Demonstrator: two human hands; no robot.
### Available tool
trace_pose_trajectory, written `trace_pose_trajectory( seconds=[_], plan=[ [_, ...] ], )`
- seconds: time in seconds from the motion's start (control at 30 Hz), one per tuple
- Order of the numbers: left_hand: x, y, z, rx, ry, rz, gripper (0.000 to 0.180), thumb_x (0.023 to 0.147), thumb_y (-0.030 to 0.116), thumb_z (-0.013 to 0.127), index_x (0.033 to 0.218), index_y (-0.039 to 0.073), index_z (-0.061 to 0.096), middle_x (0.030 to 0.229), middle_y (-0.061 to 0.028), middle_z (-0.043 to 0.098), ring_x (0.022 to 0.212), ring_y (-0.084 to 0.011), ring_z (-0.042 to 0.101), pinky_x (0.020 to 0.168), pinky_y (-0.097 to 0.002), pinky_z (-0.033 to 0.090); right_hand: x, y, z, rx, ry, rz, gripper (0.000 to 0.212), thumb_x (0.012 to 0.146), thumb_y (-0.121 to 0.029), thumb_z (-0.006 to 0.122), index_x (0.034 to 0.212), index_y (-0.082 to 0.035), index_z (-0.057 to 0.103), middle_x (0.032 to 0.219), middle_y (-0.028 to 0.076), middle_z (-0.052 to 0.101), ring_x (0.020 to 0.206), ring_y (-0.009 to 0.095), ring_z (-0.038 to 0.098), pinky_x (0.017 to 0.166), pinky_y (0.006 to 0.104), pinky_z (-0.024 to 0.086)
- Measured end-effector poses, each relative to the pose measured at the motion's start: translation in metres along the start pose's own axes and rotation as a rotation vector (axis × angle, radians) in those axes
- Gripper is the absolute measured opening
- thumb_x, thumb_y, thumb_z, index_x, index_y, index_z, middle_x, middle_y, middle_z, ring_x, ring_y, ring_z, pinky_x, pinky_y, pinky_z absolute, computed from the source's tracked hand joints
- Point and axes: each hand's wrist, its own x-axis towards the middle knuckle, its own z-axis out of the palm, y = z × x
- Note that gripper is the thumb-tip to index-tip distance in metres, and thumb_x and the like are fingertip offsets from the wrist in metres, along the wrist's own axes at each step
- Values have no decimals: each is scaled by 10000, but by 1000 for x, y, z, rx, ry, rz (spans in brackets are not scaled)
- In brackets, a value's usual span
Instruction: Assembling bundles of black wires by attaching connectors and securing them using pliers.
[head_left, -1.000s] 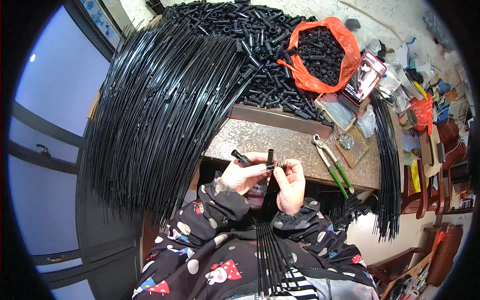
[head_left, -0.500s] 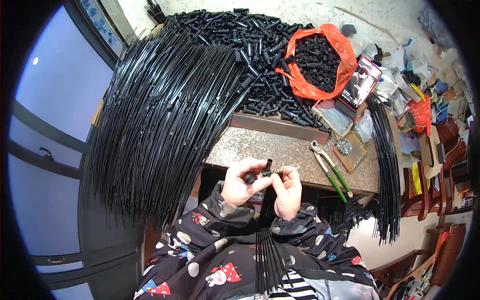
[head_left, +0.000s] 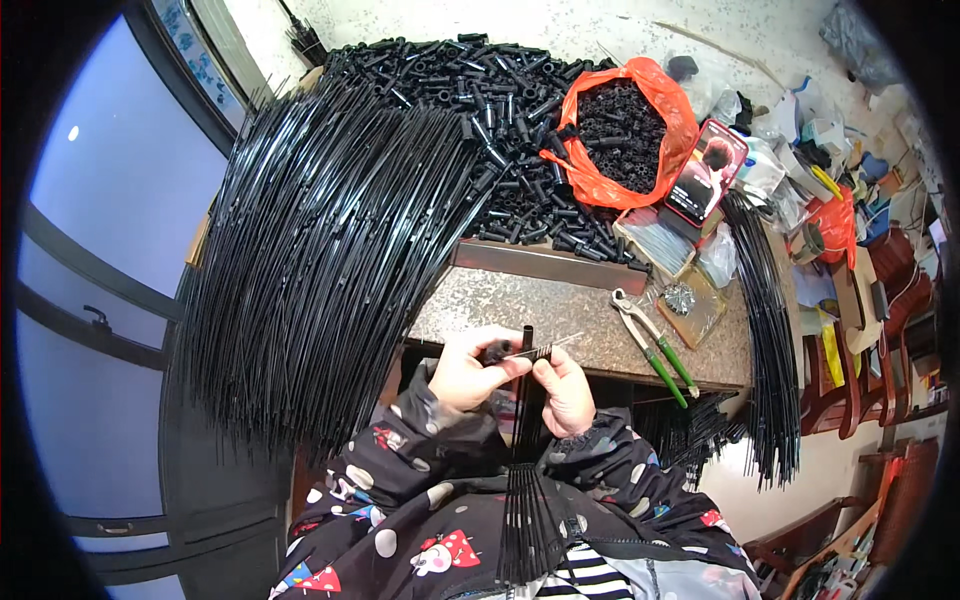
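My left hand (head_left: pixel 464 372) is closed around a black plastic tube with a wider collar (head_left: pixel 495 352). Close beside it, my right hand (head_left: pixel 566 392) pinches a short row of small dark rod ends (head_left: pixel 542 353) against a thin pale wire (head_left: pixel 567 341), whose tip sticks out up and to the right. A narrow black tube (head_left: pixel 527 338) stands upright between the hands; what it joins is hidden by my fingers. Below the hands, a fan of thin black rods, like umbrella ribs (head_left: pixel 526 520), hangs down over my lap.
A large sheaf of black rods (head_left: pixel 320 260) covers the table's left. Behind lie heaped black plastic tubes (head_left: pixel 500 110) and an orange bag (head_left: pixel 575 185) of black parts. To the right are a phone (head_left: pixel 706 172), green-handled pincers (head_left: pixel 655 348), a metal pin cluster (head_left: pixel 680 298) and another sheaf (head_left: pixel 765 350).
Both hands have shifted slightly left and down, still together. The narrow black tube between them now stands more upright and shows more length. The phone's picture has changed.
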Motion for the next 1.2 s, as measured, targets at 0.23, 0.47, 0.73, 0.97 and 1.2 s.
trace_pose_trajectory(
  seconds=[0.23, 0.47, 0.73, 0.97, 1.2],
  plan=[
    [1, 6, -18, -53, -129, -163, 143, 634, -28, 558, 772, -10, 530, 666, -29, 530, 595, -69, 476, 524, -188, 382, -3, 2, 7, -30, -110, 128, 340, 736, -274, 485, 998, -65, 429, 733, 65, 543, 599, 150, 535, 555, 265, 445],
    [3, -6, -35, -394, -395, -66, 122, 580, 2, 598, 676, -8, 523, 686, -78, 526, 605, -129, 477, 563, -230, 374, 2, -4, 6, 233, -281, 401, 217, 734, -139, 497, 908, -13, 465, 781, 90, 534, 707, 177, 533, 679, 307, 435],
    [-18, 25, -67, -251, -421, -307, 140, 623, 21, 580, 741, -22, 517, 686, -73, 530, 664, -131, 489, 594, -244, 386, -15, 22, 51, 196, -133, 221, 217, 738, -120, 491, 924, -15, 454, 754, 73, 529, 682, 165, 528, 632, 285, 442],
    [40, 32, -10, -62, -248, -10, 323, 789, 206, 374, 1048, 19, 422, 985, -101, 484, 902, -144, 445, 788, -280, 340, -5, 2, 11, -19, 32, 16, 69, 762, -117, 454, 769, -49, 459, 673, 39, 517, 592, 109, 498, 549, 222, 414],
    [42, 30, -4, -134, -418, -112, 302, 761, 198, 461, 996, 8, 452, 909, -93, 509, 836, -136, 479, 724, -249, 374, -15, -6, 12, 23, 151, -3, 99, 754, -138, 466, 765, -40, 475, 663, 46, 527, 547, 105, 492, 495, 214, 408]
  ],
)
